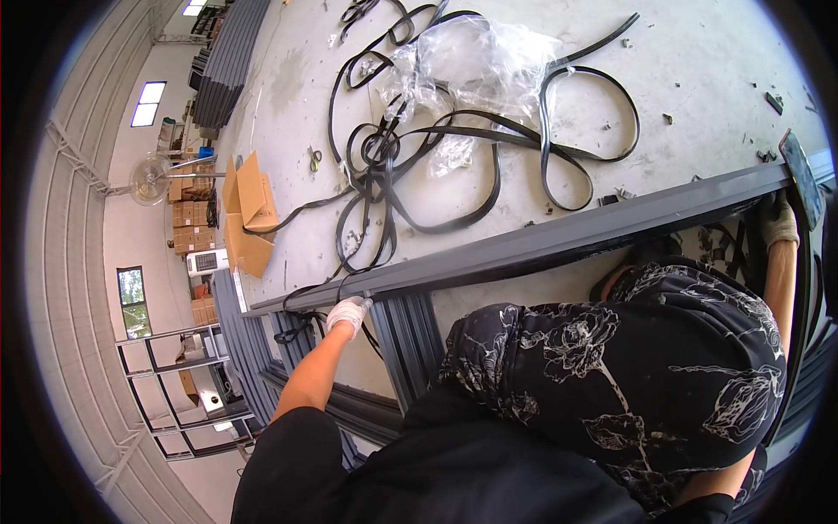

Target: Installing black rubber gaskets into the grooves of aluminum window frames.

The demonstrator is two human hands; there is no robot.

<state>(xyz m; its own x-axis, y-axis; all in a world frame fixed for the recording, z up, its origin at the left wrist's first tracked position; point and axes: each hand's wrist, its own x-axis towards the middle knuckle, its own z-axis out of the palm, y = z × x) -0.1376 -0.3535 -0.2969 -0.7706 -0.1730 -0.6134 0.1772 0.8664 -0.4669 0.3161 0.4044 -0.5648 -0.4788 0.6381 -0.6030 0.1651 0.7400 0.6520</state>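
Seemingly curled hands (346, 314) (779, 222) on grey beam (524, 241)

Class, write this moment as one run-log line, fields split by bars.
left gloved hand: at long gray bar, grip unclear | right gloved hand: near bar's right end | black strips: looped on floor

Workshop: stacked grey bars (230, 65), cardboard cartons (190, 215)

No readable text — no label, number or sign (open cardboard box (254, 197) included).
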